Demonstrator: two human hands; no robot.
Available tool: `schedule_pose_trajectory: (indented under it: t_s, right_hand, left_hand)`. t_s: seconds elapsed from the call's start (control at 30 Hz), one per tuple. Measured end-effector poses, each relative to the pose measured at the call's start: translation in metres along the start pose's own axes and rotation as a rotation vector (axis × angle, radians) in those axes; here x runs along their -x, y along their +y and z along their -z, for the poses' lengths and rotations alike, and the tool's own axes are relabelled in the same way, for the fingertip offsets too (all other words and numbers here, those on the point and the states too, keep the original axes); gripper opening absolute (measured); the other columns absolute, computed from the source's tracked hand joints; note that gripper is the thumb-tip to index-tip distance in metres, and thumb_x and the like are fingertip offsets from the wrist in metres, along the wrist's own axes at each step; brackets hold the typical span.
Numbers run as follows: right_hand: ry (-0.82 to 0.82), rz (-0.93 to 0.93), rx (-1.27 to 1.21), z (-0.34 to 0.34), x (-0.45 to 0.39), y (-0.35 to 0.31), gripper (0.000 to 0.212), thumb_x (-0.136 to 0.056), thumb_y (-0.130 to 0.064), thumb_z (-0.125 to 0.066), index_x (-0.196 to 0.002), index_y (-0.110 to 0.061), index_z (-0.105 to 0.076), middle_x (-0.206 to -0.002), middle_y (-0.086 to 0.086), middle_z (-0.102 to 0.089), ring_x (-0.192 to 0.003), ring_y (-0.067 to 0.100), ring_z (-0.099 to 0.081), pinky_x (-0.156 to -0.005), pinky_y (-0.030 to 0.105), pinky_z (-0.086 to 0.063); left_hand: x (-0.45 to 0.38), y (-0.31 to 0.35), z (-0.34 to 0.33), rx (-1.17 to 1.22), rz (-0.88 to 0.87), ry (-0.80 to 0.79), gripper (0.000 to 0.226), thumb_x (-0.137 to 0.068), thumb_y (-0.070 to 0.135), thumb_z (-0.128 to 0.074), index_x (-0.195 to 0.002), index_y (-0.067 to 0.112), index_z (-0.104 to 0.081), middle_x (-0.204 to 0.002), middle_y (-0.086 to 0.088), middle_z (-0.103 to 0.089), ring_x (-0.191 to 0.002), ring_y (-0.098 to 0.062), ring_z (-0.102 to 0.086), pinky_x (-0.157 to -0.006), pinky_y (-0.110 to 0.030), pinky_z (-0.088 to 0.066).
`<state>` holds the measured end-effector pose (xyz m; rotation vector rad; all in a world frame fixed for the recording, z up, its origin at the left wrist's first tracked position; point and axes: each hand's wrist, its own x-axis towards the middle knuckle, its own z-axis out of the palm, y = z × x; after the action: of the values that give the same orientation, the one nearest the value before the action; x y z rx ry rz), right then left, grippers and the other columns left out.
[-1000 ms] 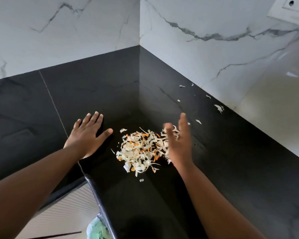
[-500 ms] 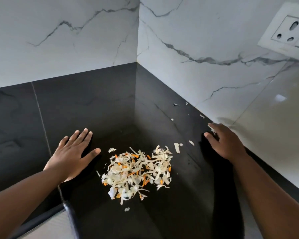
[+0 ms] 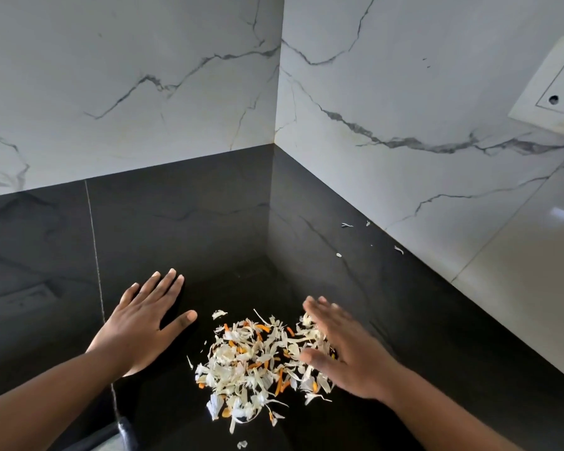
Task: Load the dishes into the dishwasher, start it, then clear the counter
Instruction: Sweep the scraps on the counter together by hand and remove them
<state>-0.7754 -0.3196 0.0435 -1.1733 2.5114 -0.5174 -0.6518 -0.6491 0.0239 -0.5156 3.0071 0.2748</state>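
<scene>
A pile of white and orange vegetable scraps lies on the black counter in front of me. My left hand rests flat on the counter to the pile's left, fingers straight and together. My right hand is open and blurred with motion, its fingers straight, touching the right edge of the pile. Neither hand holds anything.
A few stray scraps lie by the right marble wall. The counter sits in a corner between two white marble walls. A wall socket is at the upper right. The counter's front edge is at bottom left.
My right hand came back from near the right wall to the pile, sweeping scraps into it. My left hand stayed flat on the counter.
</scene>
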Motion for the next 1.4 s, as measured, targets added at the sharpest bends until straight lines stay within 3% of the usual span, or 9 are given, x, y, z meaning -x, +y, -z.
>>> schedule_pose_trajectory:
  t_s: [0.13, 0.3, 0.53, 0.63, 0.77, 0.93, 1.03, 1.27, 1.4]
  right_hand:
    - [0.252, -0.054, -0.246, 0.023, -0.044, 0.028, 0.098, -0.07, -0.092, -0.024, -0.15, -0.036, -0.023, -0.158, -0.01, -0.015, -0.146, 0.008, -0.004, -0.117, 0.032, -0.011]
    - [0.467, -0.253, 0.106, 0.086, -0.092, 0.123, 0.087, -0.077, -0.077, -0.038, -0.144, -0.021, -0.043, -0.152, 0.001, -0.038, -0.143, 0.016, -0.026, -0.115, 0.026, -0.016]
    - [0.342, -0.392, 0.009, 0.055, -0.109, 0.126, 0.107, -0.071, -0.089, -0.029, -0.15, -0.017, -0.029, -0.159, 0.004, -0.022, -0.147, 0.017, -0.013, -0.118, 0.031, -0.007]
    - [0.235, -0.222, 0.028, 0.038, -0.09, 0.075, 0.123, -0.058, -0.098, -0.013, -0.153, -0.021, -0.017, -0.16, -0.005, -0.008, -0.146, 0.01, 0.002, -0.114, 0.025, 0.003]
    - [0.016, 0.049, -0.178, 0.009, -0.053, 0.001, 0.099, -0.064, -0.095, -0.024, -0.149, -0.045, -0.012, -0.153, -0.025, -0.002, -0.142, -0.002, 0.004, -0.114, 0.03, -0.008]
    - [0.533, -0.143, -0.451, 0.045, -0.114, 0.047, 0.073, -0.073, -0.077, -0.047, -0.134, -0.037, -0.05, -0.143, -0.01, -0.046, -0.135, 0.006, -0.038, -0.114, 0.034, -0.029]
    - [0.583, -0.344, -0.271, 0.079, -0.142, 0.102, 0.067, -0.084, -0.063, -0.055, -0.135, -0.02, -0.051, -0.138, 0.002, -0.052, -0.127, 0.018, -0.048, -0.108, 0.034, -0.035]
    - [0.544, -0.435, -0.232, 0.076, -0.171, 0.141, 0.059, -0.075, -0.085, -0.032, -0.075, -0.028, -0.047, -0.082, -0.006, -0.048, -0.086, 0.016, -0.048, -0.08, 0.032, -0.035]
    - [0.387, -0.348, -0.048, 0.057, -0.183, 0.104, 0.069, -0.089, -0.067, -0.04, -0.119, -0.007, -0.059, -0.135, 0.014, -0.053, -0.131, 0.03, -0.044, -0.106, 0.039, -0.032]
  left_hand:
    - [0.0, 0.001, 0.001, -0.002, 0.002, -0.008, 0.107, -0.057, 0.09, 0.022, -0.148, 0.037, 0.012, -0.155, 0.018, 0.02, -0.14, -0.001, 0.026, -0.119, -0.029, 0.011]
    - [0.0, 0.0, 0.001, 0.031, 0.008, -0.008, 0.105, -0.056, 0.091, 0.022, -0.147, 0.039, 0.011, -0.155, 0.019, 0.02, -0.139, 0.002, 0.027, -0.118, -0.028, 0.012]
    - [-0.001, 0.0, 0.002, 0.035, 0.009, -0.011, 0.104, -0.058, 0.091, 0.02, -0.148, 0.039, 0.01, -0.154, 0.02, 0.021, -0.138, 0.003, 0.028, -0.118, -0.027, 0.015]
    - [-0.001, 0.0, 0.002, 0.022, 0.007, -0.017, 0.103, -0.058, 0.091, 0.02, -0.147, 0.04, 0.012, -0.154, 0.019, 0.022, -0.139, 0.002, 0.029, -0.118, -0.029, 0.014]
    - [-0.001, 0.0, 0.002, 0.03, 0.006, -0.021, 0.102, -0.058, 0.091, 0.02, -0.146, 0.04, 0.013, -0.154, 0.019, 0.023, -0.138, 0.003, 0.03, -0.118, -0.029, 0.014]
    - [0.0, 0.0, 0.002, 0.041, 0.009, -0.014, 0.102, -0.058, 0.092, 0.018, -0.147, 0.041, 0.011, -0.154, 0.02, 0.021, -0.138, 0.003, 0.029, -0.118, -0.028, 0.014]
    - [-0.001, 0.0, 0.002, 0.048, 0.008, -0.003, 0.102, -0.058, 0.092, 0.019, -0.147, 0.041, 0.01, -0.155, 0.021, 0.02, -0.138, 0.004, 0.029, -0.118, -0.027, 0.014]
    - [-0.001, 0.0, 0.001, 0.018, 0.018, 0.001, 0.101, -0.059, 0.09, 0.022, -0.147, 0.042, 0.013, -0.153, 0.023, 0.024, -0.136, 0.005, 0.032, -0.118, -0.028, 0.013]
    - [-0.001, -0.001, -0.001, 0.004, 0.01, -0.004, 0.098, -0.063, 0.087, 0.018, -0.149, 0.039, 0.013, -0.154, 0.023, 0.024, -0.136, 0.005, 0.034, -0.118, -0.028, 0.013]
